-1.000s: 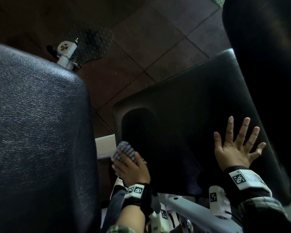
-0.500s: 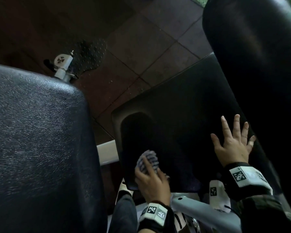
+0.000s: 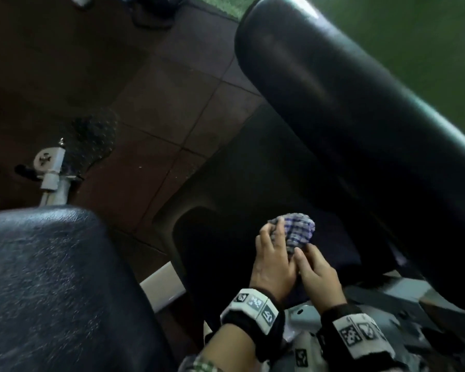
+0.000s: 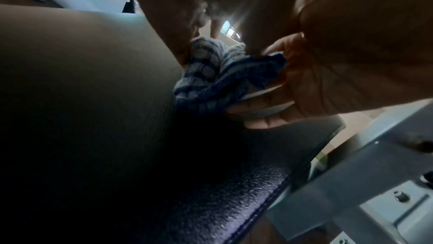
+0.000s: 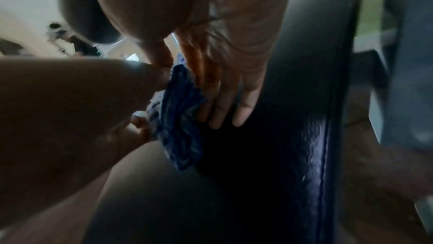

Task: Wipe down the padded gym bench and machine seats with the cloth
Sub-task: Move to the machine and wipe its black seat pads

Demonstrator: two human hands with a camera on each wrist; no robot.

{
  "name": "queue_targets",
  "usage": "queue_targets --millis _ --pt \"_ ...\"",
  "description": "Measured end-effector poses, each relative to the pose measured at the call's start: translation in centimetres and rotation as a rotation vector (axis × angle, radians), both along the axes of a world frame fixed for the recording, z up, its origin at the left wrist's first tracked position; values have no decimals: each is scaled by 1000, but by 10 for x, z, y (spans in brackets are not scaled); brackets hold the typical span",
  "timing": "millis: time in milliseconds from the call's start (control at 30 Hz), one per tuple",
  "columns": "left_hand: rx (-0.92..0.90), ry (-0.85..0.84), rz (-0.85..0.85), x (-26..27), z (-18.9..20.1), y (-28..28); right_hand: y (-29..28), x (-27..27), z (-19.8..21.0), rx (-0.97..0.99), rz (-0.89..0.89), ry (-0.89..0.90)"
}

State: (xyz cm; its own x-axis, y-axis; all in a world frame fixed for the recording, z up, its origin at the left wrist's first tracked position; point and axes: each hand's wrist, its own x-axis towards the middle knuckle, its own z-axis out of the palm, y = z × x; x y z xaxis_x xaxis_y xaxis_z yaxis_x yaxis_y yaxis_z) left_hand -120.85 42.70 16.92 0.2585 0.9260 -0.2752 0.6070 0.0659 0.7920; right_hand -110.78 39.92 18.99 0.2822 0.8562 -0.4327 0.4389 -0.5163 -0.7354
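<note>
Three black pads (image 3: pixel 266 183) are seen, one cloth (image 3: pixel 297 232) on the middle pad, and two hands (image 3: pixel 274 267).

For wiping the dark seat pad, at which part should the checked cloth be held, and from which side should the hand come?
Probably grip the bunched near end of the checked cloth, coming from above. It sits wadded on the seat pad, its rounded far end free. The left hand already holds it there; the right hand touches its near edge.

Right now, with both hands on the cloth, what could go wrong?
1. The cloth is bunched into a wad, so little of it may touch the seat pad.
2. The left hand and right hand crowd together; the cloth could slip between them toward the grey frame.
</note>
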Motion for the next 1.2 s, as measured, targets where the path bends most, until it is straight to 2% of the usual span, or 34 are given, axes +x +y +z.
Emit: queue_targets --millis 200,300,367,500,600,767,900,1000,1100,1200 --pt "16 -66 -346 -14 0 8 -18 4 -21 50 -404 154" --pt "58 -67 -418 -22 -9 4 -25 12 -19 102 -529 95" --pt "108 21 -441 -29 -18 3 -30 19 -17 127 -593 53" --pt "314 308 -567 -37 -37 -3 -43 34 -18 123 -779 -21" --pt "238 416 -654 -40 -44 -5 -53 39 -32 142 -903 -74" --pt "230 426 -655 -41 -46 -2 -57 20 -42 326 -855 -288" --pt "293 411 -599 -53 -55 3 -52 10 -41 419 -862 -455" --pt "225 477 -580 -58 -53 8 -54 13 -51 449 -872 -577" --pt "171 493 -609 -58 -50 10 -55 11 -53 393 -833 -521" --pt "158 486 -608 -58 -50 11 -53 0 -48 280 -805 -302"
